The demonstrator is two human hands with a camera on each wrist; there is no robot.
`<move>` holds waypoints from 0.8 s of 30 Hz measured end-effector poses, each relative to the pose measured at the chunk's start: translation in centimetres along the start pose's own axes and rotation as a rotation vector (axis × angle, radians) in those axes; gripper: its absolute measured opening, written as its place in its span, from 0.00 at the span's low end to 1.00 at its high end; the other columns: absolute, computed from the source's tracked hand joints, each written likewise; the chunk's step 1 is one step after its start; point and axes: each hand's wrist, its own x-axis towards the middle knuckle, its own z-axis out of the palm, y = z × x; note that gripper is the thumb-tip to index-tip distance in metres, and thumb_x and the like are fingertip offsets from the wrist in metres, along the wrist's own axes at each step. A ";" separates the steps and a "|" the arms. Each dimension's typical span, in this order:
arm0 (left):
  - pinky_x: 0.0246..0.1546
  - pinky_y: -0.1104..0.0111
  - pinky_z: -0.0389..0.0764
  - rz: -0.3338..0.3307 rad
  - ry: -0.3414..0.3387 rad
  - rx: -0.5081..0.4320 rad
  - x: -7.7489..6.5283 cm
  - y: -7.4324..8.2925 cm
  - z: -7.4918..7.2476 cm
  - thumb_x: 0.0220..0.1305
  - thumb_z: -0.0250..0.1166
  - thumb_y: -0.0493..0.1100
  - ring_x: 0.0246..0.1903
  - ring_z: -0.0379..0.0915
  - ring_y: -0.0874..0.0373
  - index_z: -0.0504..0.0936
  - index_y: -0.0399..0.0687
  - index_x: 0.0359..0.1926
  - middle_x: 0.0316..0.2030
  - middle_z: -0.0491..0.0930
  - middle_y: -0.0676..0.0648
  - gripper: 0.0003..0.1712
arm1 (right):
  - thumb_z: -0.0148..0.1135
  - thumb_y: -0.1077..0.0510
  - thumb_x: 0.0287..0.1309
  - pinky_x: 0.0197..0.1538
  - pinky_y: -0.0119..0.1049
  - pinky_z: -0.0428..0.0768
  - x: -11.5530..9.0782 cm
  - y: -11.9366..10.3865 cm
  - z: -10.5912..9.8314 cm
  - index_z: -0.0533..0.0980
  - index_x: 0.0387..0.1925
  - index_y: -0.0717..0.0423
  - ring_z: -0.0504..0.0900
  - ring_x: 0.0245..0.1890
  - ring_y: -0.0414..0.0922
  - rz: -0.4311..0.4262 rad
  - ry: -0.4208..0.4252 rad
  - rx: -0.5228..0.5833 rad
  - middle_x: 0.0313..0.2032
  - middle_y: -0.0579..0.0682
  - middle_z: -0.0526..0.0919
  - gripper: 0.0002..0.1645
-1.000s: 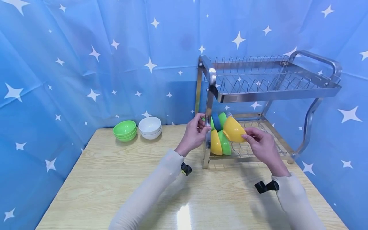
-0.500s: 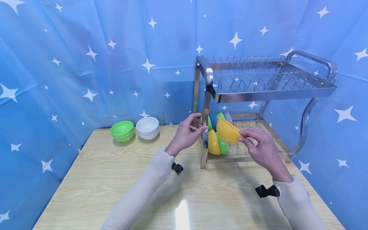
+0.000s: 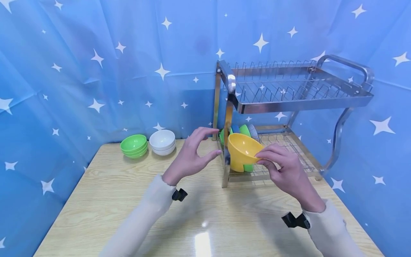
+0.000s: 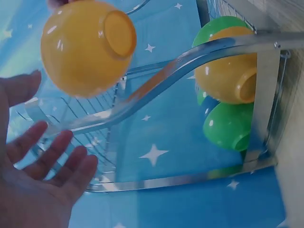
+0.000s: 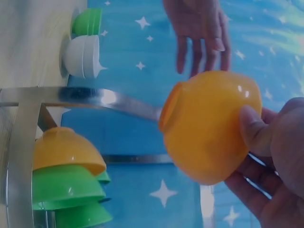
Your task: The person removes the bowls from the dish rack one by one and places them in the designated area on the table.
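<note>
My right hand (image 3: 285, 171) pinches a yellow bowl (image 3: 245, 146) by its rim, thumb on the outer wall. The bowl tilts with its opening up, in front of the dish rack's left post. My left hand (image 3: 191, 153) is just left of that post, fingers and thumb spread apart and holding nothing. In the right wrist view, the left hand's fingers point towards the held bowl. On the rack's lower shelf, another yellow bowl (image 5: 69, 149) leans on edge against a green bowl (image 5: 66, 187). A further green bowl (image 4: 228, 126) stands behind.
The metal two-tier dish rack (image 3: 298, 105) stands at the table's right side, its upper wire tier overhanging the lower. A patterned bowl (image 3: 253, 132) sits among those below. Stacked green bowls (image 3: 134, 144) and white bowls (image 3: 162, 141) are at the back left of the wooden table (image 3: 128, 200).
The held yellow bowl has moved left and nearer, turning its opening upward. My left hand has let go of the rack's post and drawn back left, fingers spreading.
</note>
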 end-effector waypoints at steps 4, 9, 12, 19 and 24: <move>0.71 0.59 0.72 0.151 -0.037 0.103 -1.0 1.1 -0.7 0.63 0.75 0.47 0.68 0.67 0.55 0.75 0.48 0.67 0.64 0.76 0.49 0.34 | 0.70 0.78 0.51 0.54 0.15 0.74 0.2 -0.8 0.7 0.87 0.40 0.55 0.81 0.43 0.41 -0.067 -0.055 0.014 0.41 0.48 0.87 0.19; 0.72 0.64 0.71 0.269 -0.104 0.193 -2.1 2.1 -1.2 0.62 0.75 0.47 0.68 0.67 0.55 0.77 0.47 0.65 0.63 0.77 0.50 0.32 | 0.65 0.77 0.54 0.58 0.15 0.73 0.5 -1.5 1.4 0.86 0.41 0.54 0.80 0.45 0.44 -0.156 -0.114 0.002 0.43 0.47 0.86 0.19; 0.70 0.66 0.74 0.296 -0.147 0.214 -2.7 2.6 -1.4 0.62 0.75 0.45 0.66 0.70 0.55 0.80 0.47 0.62 0.60 0.79 0.50 0.28 | 0.64 0.75 0.55 0.56 0.17 0.75 0.8 -1.9 1.8 0.86 0.41 0.53 0.80 0.45 0.44 -0.190 -0.142 -0.012 0.42 0.46 0.85 0.18; 0.61 0.69 0.80 0.326 -0.186 0.253 -4.0 2.9 -2.1 0.61 0.76 0.40 0.57 0.77 0.57 0.85 0.47 0.55 0.52 0.83 0.51 0.21 | 0.51 0.54 0.78 0.43 0.26 0.80 1.2 -2.6 3.0 0.86 0.40 0.50 0.80 0.42 0.40 -0.298 -0.144 -0.037 0.41 0.42 0.84 0.17; 0.51 0.75 0.83 0.352 -0.185 0.294 -4.5 2.7 -2.5 0.60 0.76 0.38 0.48 0.80 0.60 0.89 0.47 0.48 0.45 0.85 0.54 0.14 | 0.48 0.52 0.79 0.42 0.28 0.82 1.6 -2.9 3.7 0.86 0.40 0.49 0.80 0.43 0.39 -0.335 -0.121 -0.037 0.41 0.41 0.83 0.20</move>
